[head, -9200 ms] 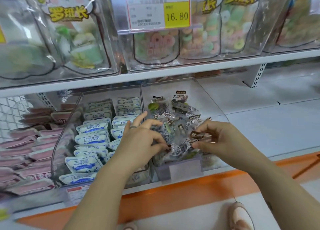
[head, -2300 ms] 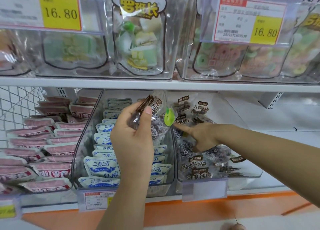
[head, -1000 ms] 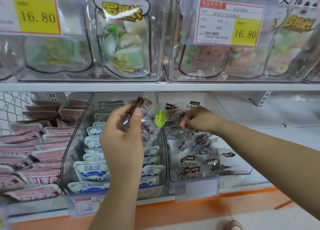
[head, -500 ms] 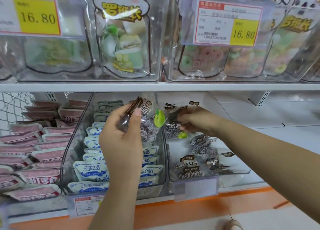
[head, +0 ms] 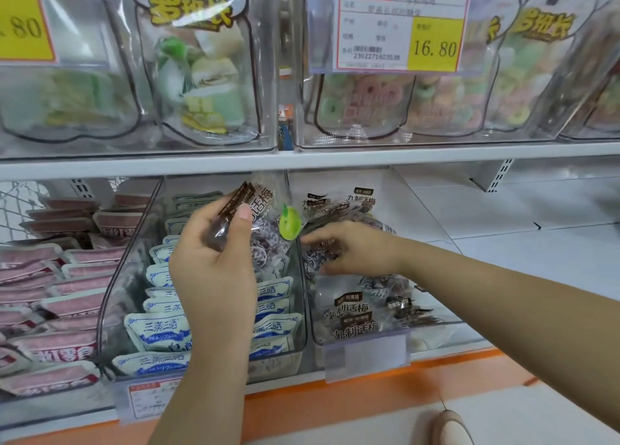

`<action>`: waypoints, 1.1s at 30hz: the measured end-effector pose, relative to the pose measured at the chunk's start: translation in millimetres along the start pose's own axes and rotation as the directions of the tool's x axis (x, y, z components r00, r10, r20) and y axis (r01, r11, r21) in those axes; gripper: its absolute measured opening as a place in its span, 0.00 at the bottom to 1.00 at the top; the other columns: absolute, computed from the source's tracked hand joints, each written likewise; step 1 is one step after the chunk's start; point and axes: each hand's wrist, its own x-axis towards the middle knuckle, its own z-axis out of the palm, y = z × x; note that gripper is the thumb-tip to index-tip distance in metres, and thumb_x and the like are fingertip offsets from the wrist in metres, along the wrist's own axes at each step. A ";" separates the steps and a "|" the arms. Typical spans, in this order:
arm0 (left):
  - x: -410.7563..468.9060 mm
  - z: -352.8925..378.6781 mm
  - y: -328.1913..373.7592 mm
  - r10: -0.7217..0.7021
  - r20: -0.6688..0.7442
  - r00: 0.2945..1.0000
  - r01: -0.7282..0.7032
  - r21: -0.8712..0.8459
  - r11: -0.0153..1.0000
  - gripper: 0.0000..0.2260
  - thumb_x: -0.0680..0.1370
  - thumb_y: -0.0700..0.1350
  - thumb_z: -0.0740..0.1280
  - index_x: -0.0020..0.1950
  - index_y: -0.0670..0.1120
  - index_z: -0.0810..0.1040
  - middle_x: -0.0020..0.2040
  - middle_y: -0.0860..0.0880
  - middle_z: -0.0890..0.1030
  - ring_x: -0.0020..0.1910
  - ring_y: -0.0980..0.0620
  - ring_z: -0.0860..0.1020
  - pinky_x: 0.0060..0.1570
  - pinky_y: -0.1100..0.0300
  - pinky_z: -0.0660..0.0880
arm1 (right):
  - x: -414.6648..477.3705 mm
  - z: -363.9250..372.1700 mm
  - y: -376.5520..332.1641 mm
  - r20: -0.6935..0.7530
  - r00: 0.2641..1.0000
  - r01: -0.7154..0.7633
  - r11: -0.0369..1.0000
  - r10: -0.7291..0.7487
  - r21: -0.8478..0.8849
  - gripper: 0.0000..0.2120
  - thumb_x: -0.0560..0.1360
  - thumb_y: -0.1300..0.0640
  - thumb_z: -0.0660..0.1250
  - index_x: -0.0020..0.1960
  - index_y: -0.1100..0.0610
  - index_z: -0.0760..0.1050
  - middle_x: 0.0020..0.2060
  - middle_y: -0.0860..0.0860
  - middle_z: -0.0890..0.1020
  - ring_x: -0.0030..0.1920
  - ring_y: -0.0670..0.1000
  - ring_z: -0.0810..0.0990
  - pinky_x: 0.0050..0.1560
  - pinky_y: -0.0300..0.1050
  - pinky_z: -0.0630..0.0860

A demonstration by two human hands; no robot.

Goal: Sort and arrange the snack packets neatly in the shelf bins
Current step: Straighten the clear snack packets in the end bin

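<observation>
Hands both hold plum packets: the left hand (head: 214, 260) grips a raised packet (head: 265, 216) left of the plum bin (head: 436, 327), the right hand (head: 355, 250) pinches a second packet (head: 320, 255) inside it — better to stand that one upright at the bin's back, label forward, before feeding in the raised one

Yellow price tag (head: 434, 44) (reading 16.80), orange base strip (head: 335, 397), beige shoe toe (head: 449, 426), white shelf bracket (head: 496, 176)
</observation>
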 end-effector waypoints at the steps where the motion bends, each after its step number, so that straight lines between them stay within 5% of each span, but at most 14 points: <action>1: -0.2 0.9 -0.4 0.001 0.000 1.000 -0.001 0.002 1.000 0.06 0.77 0.45 0.67 0.53 0.49 0.79 0.39 0.59 0.79 0.33 0.66 0.75 0.32 0.75 0.69 | 2.1 -1.2 -1.8 0.034 0.999 0.001 1.000 -0.001 -0.005 0.27 0.73 0.57 0.70 0.70 0.52 0.68 0.68 0.47 0.72 0.66 0.45 0.70 0.58 0.31 0.61; 5: -1.2 4.7 -2.4 -0.006 0.004 1.000 0.006 0.006 1.000 0.05 0.76 0.44 0.67 0.51 0.50 0.79 0.37 0.60 0.79 0.31 0.66 0.75 0.32 0.75 0.69 | 4.9 -6.0 -7.6 0.113 0.991 -0.094 0.976 0.073 0.196 0.21 0.72 0.53 0.71 0.64 0.54 0.73 0.54 0.48 0.79 0.45 0.39 0.76 0.43 0.30 0.69; 7: -1.1 6.0 -2.6 -0.006 0.007 1.000 0.006 0.008 1.000 0.05 0.76 0.45 0.67 0.52 0.49 0.79 0.38 0.59 0.80 0.33 0.66 0.75 0.33 0.75 0.69 | 5.3 -5.4 -9.2 0.176 0.979 -0.140 0.970 0.105 0.200 0.25 0.72 0.50 0.71 0.66 0.54 0.69 0.55 0.51 0.77 0.46 0.45 0.75 0.45 0.37 0.69; 12: -2.5 9.0 -1.2 -0.004 0.014 1.000 0.004 0.017 1.000 0.05 0.77 0.44 0.67 0.52 0.48 0.79 0.40 0.58 0.80 0.34 0.67 0.76 0.34 0.76 0.69 | 9.6 0.0 -8.7 0.300 0.941 -0.208 0.967 0.157 0.147 0.39 0.71 0.49 0.71 0.75 0.48 0.53 0.54 0.45 0.74 0.53 0.47 0.72 0.46 0.37 0.67; 16: -2.7 8.2 1.0 0.001 0.015 1.000 -0.001 0.017 1.000 0.06 0.77 0.44 0.66 0.52 0.48 0.79 0.39 0.59 0.79 0.34 0.67 0.76 0.34 0.75 0.69 | 12.5 2.3 -7.4 0.180 0.969 -0.185 0.980 0.170 0.069 0.33 0.73 0.58 0.68 0.73 0.49 0.57 0.41 0.41 0.70 0.38 0.41 0.71 0.34 0.34 0.66; 20: -1.2 6.3 2.5 -0.007 0.004 1.000 0.007 -0.020 1.000 0.05 0.76 0.43 0.67 0.51 0.47 0.79 0.38 0.61 0.79 0.35 0.68 0.76 0.35 0.76 0.69 | 9.2 2.3 0.2 0.088 0.988 -0.117 0.991 0.123 -0.070 0.34 0.71 0.64 0.70 0.73 0.50 0.60 0.58 0.52 0.76 0.52 0.50 0.78 0.47 0.40 0.74; 24: -0.1 4.3 2.1 -0.014 0.001 1.000 0.014 -0.035 0.999 0.04 0.76 0.44 0.67 0.50 0.51 0.79 0.34 0.64 0.80 0.32 0.66 0.75 0.32 0.74 0.70 | 13.4 1.4 9.3 -0.122 0.992 -0.053 0.973 0.026 -0.225 0.27 0.70 0.64 0.69 0.67 0.54 0.67 0.49 0.52 0.79 0.44 0.50 0.76 0.44 0.42 0.74; 28: -1.3 2.1 1.8 0.003 0.000 1.000 -0.003 -0.036 0.999 0.05 0.76 0.44 0.67 0.51 0.50 0.79 0.37 0.61 0.80 0.33 0.66 0.76 0.32 0.75 0.69 | 11.6 6.7 16.3 -0.202 0.979 -0.031 0.978 -0.011 -0.205 0.25 0.71 0.63 0.70 0.64 0.56 0.65 0.46 0.52 0.78 0.42 0.51 0.76 0.44 0.46 0.75; 33: -6.1 1.4 2.8 -0.041 0.015 0.999 0.042 -0.071 0.997 0.04 0.77 0.44 0.66 0.47 0.54 0.77 0.34 0.67 0.79 0.30 0.66 0.75 0.28 0.75 0.68 | 3.0 -2.8 29.4 -0.232 0.972 -0.038 0.970 -0.020 -0.241 0.14 0.70 0.60 0.72 0.44 0.53 0.66 0.37 0.49 0.76 0.40 0.52 0.76 0.40 0.42 0.69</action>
